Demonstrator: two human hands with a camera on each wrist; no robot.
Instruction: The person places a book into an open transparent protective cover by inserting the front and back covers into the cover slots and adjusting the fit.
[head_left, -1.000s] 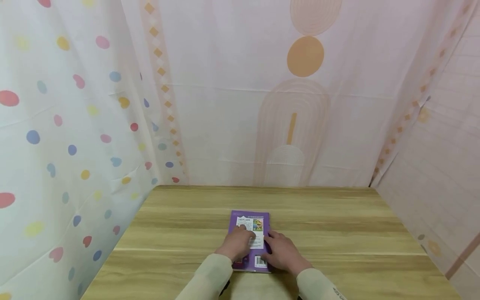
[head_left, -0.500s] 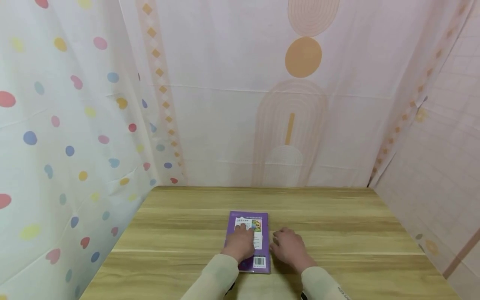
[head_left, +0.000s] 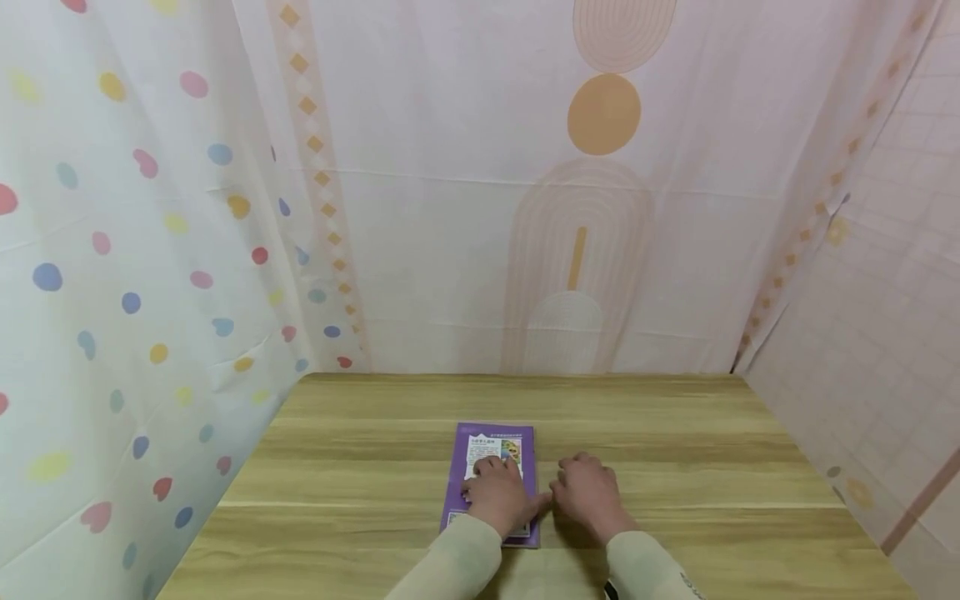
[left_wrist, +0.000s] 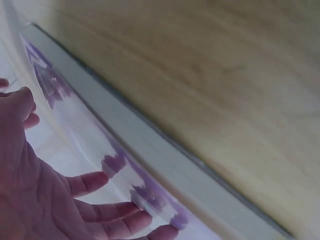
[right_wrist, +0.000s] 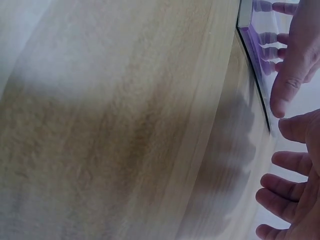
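A thick book (head_left: 512, 450) with a glossy purple back cover, a white text panel and a small picture lies flat on the wooden table. My left hand (head_left: 498, 496) is over its lower half, hiding part of the cover. In the left wrist view the left fingers (left_wrist: 122, 223) are nearly straight, their tips at the shiny cover, which mirrors them. The left thumb reaches past the book's right edge. Just right of the book, my right hand (head_left: 588, 492) is loosely bent above the table and holds nothing. In the right wrist view its thumb is close to the left thumb.
The wooden table (head_left: 360, 467) extends around the book on all sides. A pale curtain (head_left: 435, 250) hangs along its back edge, a dotted curtain (head_left: 172, 250) at the left and another pale curtain (head_left: 862, 333) at the right.
My right hand has left the book's right edge and moved right. The left hand has shifted right across the cover and its thumb has spread out. The book has stayed nearly in place.
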